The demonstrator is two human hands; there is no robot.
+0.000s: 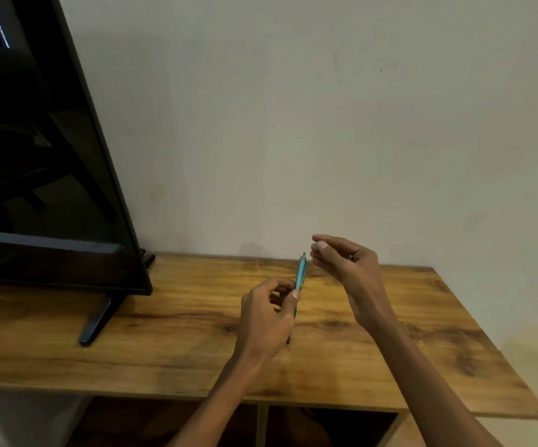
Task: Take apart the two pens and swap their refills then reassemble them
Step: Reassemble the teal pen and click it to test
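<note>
Although the left hand (269, 309) covers much of it, a slim teal plastic pen (300, 274) shows near the middle of the frame, pinched between thumb and curled fingers. Its long axis runs nearly upright in the picture, leaning slightly right at the top; the clicker end points up toward the wall, and a thin dark tip (288, 343) pokes out below the palm toward the lower edge. The stretch of barrel between is hidden by the fingers. Just right of the pen's top, the right hand (345, 262) hovers apart from it, fingers curled with thumb and forefinger drawn together; whether something small sits between them is too fine to make out. A dark ring shows on one finger.

Beneath both hands lies a wooden tabletop (406, 333) with a glossy, streaked amber grain and dark knots. At the upper left, a flat black television screen (35, 156) is cut off by the frame edge, standing on an angled black foot (96, 321). Behind is a plain, matte off-white wall (325, 108). Dim open shelving below the table is hard to read.
</note>
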